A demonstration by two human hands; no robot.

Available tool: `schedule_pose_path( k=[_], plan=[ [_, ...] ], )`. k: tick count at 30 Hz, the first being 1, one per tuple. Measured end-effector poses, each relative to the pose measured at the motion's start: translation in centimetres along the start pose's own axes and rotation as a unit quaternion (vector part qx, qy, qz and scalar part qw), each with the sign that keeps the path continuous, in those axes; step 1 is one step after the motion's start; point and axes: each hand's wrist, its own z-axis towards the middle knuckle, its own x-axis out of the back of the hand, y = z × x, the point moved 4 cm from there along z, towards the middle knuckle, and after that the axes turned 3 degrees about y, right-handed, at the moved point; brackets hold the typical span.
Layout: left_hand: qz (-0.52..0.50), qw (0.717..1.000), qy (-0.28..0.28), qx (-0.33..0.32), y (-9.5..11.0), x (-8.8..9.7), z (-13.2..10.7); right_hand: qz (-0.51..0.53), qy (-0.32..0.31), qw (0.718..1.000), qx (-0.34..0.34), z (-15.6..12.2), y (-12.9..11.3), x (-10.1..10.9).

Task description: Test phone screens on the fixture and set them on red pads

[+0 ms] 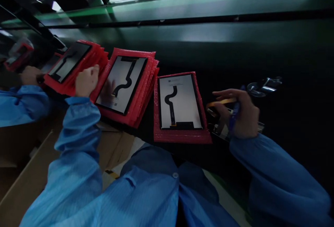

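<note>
Left hand [87, 80] was extended forward and to the left, fingers curled loosely, knuckles up, arm bent at the elbow in a blue sleeve. Right hand [236, 112] sat further right — fingers bent inward in a partial grip, thumb pointing left. Both forearms angled outward from the torso — hands well apart.

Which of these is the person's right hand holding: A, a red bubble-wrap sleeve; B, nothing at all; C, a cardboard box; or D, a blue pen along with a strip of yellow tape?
D: the right hand grips a blue pen with a yellow tape strip between its fingers, to the right of the single panel on red bubble wrap.
</note>
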Motion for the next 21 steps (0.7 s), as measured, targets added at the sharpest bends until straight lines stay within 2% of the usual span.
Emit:
schedule_pose_path(
  k=[1,3,4,5,6,7,8,10,11,12,14,16,18,21],
  plan=[
    [0.012,0.997,0.081,-0.008,0.6,1.3,-2.0,0.008,0.064,0.998,0.021,-0.1,-0.6,0.6],
    [-0.027,0.970,0.236,-0.049,2.5,3.4,-7.0,0.037,0.178,0.982,0.050,-0.8,-2.1,1.5],
    [-0.076,0.954,0.283,-0.068,3.8,3.7,-9.7,0.050,0.210,0.975,0.054,-1.3,-2.9,1.6],
    [-0.132,0.947,0.276,-0.096,5.3,3.4,-12.0,0.060,0.212,0.974,0.047,-1.6,-3.8,1.4],
    [-0.180,0.952,0.208,-0.136,7.2,2.4,-13.7,0.069,0.176,0.982,0.029,-1.9,-4.6,0.7],
    [-0.205,0.956,0.085,-0.191,9.4,0.6,-15.0,0.079,0.111,0.991,0.004,-2.2,-5.3,-0.3],
    [-0.229,0.942,-0.008,-0.245,11.7,-1.2,-16.0,0.095,0.034,0.995,-0.028,-2.5,-5.8,-1.5],
    [-0.254,0.918,-0.103,-0.287,15.4,-5.0,-16.2,0.121,-0.096,0.984,-0.092,-3.1,-6.3,-4.1],
    [-0.232,0.919,-0.143,-0.284,16.8,-7.2,-15.5,0.125,-0.127,0.977,-0.117,-3.3,-6.1,-5.2],
    [-0.204,0.926,-0.176,-0.264,17.8,-9.3,-14.4,0.123,-0.131,0.975,-0.132,-3.4,-5.8,-6.0],
    [-0.174,0.945,-0.197,-0.194,18.9,-13.0,-11.7,0.115,-0.117,0.974,-0.155,-3.4,-4.5,-7.3],
    [-0.179,0.956,-0.187,-0.139,19.1,-15.5,-9.5,0.111,-0.123,0.970,-0.176,-3.4,-3.1,-8.2],
    [-0.192,0.957,-0.179,-0.123,18.8,-17.0,-8.5,0.096,-0.135,0.970,-0.179,-3.5,-2.2,-8.8],
    [-0.186,0.955,-0.187,-0.136,18.4,-17.9,-8.6,0.055,-0.126,0.981,-0.139,-3.6,-2.0,-8.8]
  ],
)
